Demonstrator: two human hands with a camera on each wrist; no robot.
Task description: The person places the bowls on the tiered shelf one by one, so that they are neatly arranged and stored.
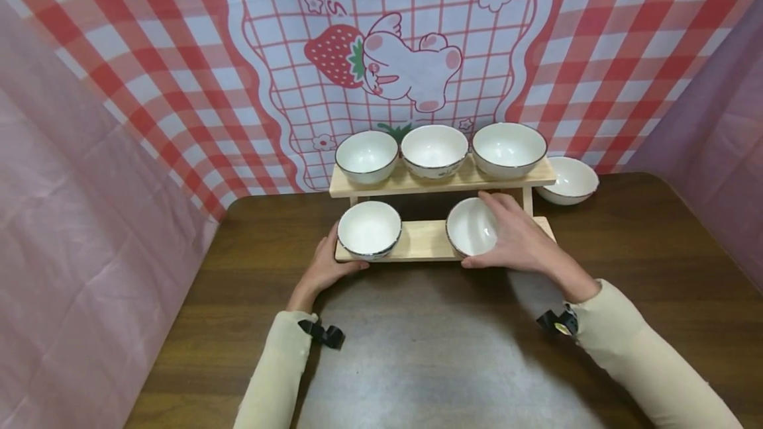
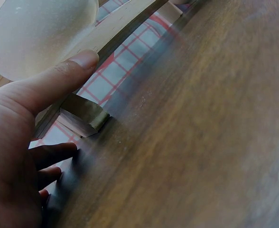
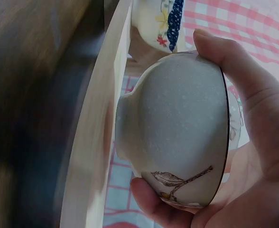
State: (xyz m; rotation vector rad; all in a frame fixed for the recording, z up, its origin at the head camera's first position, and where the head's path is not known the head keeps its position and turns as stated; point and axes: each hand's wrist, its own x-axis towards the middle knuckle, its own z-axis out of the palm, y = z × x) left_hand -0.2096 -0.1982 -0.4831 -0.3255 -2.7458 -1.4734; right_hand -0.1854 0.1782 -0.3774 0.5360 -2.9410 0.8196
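Observation:
My right hand [image 1: 520, 236] grips a white bowl [image 1: 469, 227] by its right side, thumb at the near rim and fingers at the far rim. That bowl is over the right part of the lower board of a two-tier wooden shelf [image 1: 422, 241]. In the right wrist view, a brown leaf sprig shows on the bowl's outside [image 3: 177, 128]. My left hand [image 1: 324, 265] holds the left end of the lower board, the thumb [image 2: 63, 78] along its front edge and several fingers below. Beside it, another white bowl [image 1: 369, 229] sits on that board.
Three white bowls line the upper board: left [image 1: 366, 156], middle [image 1: 434, 149] and right [image 1: 509, 148]. Behind the shelf's right end, one more bowl [image 1: 569, 181] stands on the brown table [image 1: 238, 296]. A red checked cloth [image 1: 197, 85] hangs at the back.

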